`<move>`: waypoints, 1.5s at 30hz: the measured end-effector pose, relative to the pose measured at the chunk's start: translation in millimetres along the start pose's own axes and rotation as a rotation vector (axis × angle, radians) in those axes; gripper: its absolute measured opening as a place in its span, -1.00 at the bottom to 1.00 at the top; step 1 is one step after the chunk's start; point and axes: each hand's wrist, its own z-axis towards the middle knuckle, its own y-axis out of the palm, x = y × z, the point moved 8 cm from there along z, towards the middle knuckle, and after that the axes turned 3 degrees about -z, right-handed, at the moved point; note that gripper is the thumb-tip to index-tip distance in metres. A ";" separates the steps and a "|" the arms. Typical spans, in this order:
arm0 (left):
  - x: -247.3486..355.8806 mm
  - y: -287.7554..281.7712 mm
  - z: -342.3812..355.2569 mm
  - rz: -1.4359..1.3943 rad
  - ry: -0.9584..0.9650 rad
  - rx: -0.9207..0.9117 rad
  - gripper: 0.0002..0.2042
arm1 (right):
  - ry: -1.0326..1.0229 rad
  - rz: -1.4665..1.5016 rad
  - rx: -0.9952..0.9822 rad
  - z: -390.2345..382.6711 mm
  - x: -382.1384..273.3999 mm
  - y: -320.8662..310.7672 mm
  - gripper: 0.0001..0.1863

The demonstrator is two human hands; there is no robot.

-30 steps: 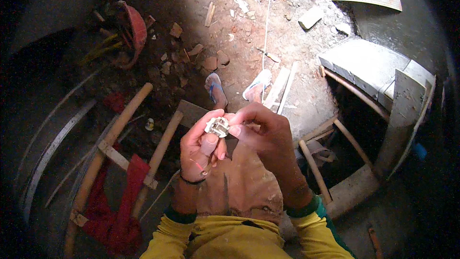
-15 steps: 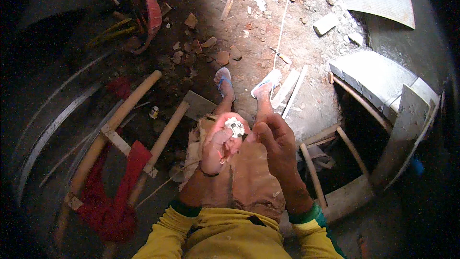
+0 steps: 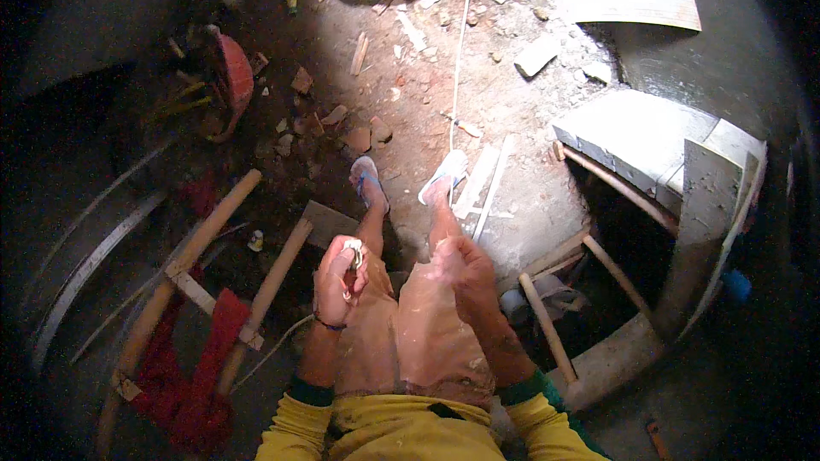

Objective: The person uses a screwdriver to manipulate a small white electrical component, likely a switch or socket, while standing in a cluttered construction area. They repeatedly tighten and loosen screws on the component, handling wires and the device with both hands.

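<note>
My left hand [image 3: 335, 288] is closed around a small white plastic piece [image 3: 353, 247], held above my left thigh. Its end pokes out between thumb and fingers; dark slots showed on it half a second ago, but its exact kind stays unclear. My right hand [image 3: 468, 275] hovers over my right thigh, apart from the left one. Its fingers are drawn together in a pinch, slightly blurred at the tips, and whatever they may hold is too small to make out.
At left stands a wooden ladder [image 3: 275, 277] with a red cloth [image 3: 213, 358] on it. A red basin [image 3: 232, 85] lies tipped at upper left among broken tiles [image 3: 357, 138]. A white cable [image 3: 461, 43] runs along the dirt floor. White slabs [image 3: 641, 137] rest on wood at right.
My hands have moved apart, the left one going left and turning so the white piece shows less. The view has tilted up, bringing more of a white sack-like thing in at the top.
</note>
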 end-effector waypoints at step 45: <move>-126.9 -116.6 220.9 0.989 0.163 0.536 -0.73 | -0.311 -0.328 0.420 638.3 131.0 -215.2 -0.88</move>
